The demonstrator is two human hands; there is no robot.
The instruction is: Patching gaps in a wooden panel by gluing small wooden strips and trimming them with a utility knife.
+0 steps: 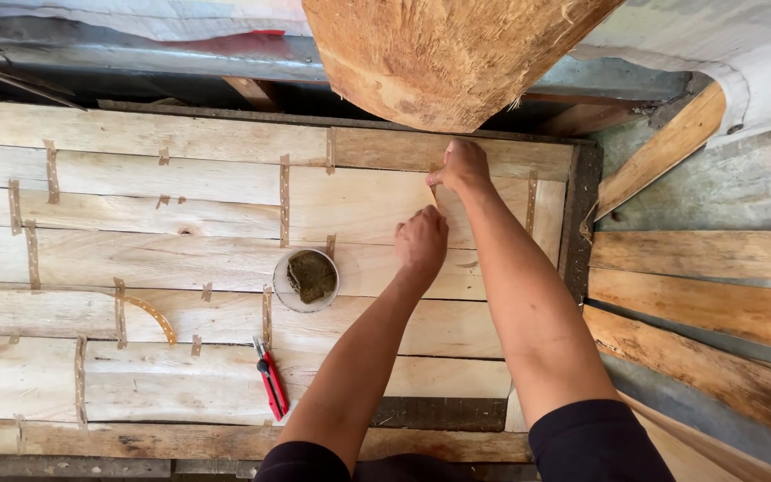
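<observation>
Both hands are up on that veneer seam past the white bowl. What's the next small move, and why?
Probably press and smooth the tape strip flat along the seam, sliding the left hand toward the right hand. The right hand pinches the strip's far end on the veneer sheet, while the left rests as a fist just below it, so the strip seems placed but not rubbed down. Other seams already carry short tape pieces.

Single head view, steeply downward (close) over the veneer sheets.

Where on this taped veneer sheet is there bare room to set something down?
Bare wood lies left of the white round bowl and red-handled cutter. It is also bare between the cutter and the left hand's forearm. It is crowded around the right hand.
</observation>
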